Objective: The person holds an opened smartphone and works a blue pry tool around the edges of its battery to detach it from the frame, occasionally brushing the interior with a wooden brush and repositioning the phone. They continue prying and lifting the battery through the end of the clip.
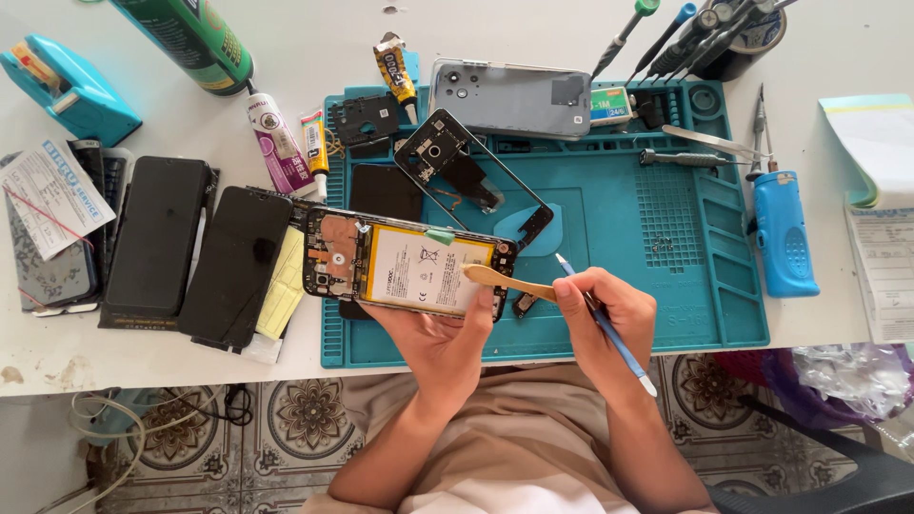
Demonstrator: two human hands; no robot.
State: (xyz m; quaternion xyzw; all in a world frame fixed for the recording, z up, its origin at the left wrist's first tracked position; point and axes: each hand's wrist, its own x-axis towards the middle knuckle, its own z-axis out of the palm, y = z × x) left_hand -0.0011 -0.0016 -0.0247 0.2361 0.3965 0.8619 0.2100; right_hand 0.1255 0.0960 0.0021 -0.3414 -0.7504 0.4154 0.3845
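Note:
My left hand (440, 341) holds an opened phone (407, 264) from below, its back off and a white and yellow battery showing. My right hand (605, 319) grips a flat wooden pry stick (505, 281) whose tip rests on the battery's right end. The same hand also holds a blue-handled tool (600, 319) slanted between its fingers. Both hands are over the front part of the teal work mat (666, 238).
On the mat lie a phone mid-frame (471, 176), a grey back cover (509, 97), tweezers (709, 141) and small screws (662, 245). Black screens (233, 266) and glue tubes (278, 143) lie to the left. A blue electric screwdriver (783, 228) and papers (881, 219) sit on the right.

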